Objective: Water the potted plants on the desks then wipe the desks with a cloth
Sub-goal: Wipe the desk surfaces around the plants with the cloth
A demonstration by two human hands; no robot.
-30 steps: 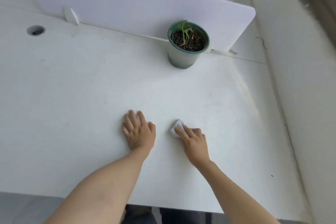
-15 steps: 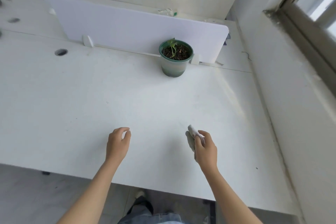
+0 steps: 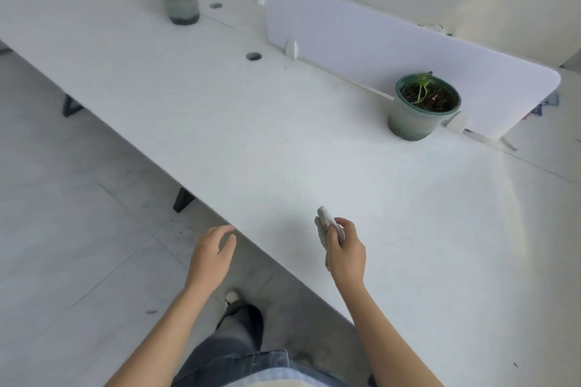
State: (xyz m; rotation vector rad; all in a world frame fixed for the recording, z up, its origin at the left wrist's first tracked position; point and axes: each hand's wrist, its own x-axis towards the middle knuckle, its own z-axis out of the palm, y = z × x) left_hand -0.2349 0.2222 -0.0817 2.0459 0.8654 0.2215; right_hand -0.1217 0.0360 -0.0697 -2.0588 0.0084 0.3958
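White cloth [image 3: 325, 218], wadded small, is pinched in the right hand [image 3: 345, 253], fingers [image 3: 345, 225] curled round it, over the surface [image 3: 283, 135] and well in front of the green pot [image 3: 421, 107]. The left hand [image 3: 212, 256] hangs loosely curled, holding nothing, further left of that pot, off the edge. The cloth looks soft and light; it should flatten under a palm, gripped by its bunched middle. Beyond the pot to the far left stands a second pot [image 3: 180, 1].
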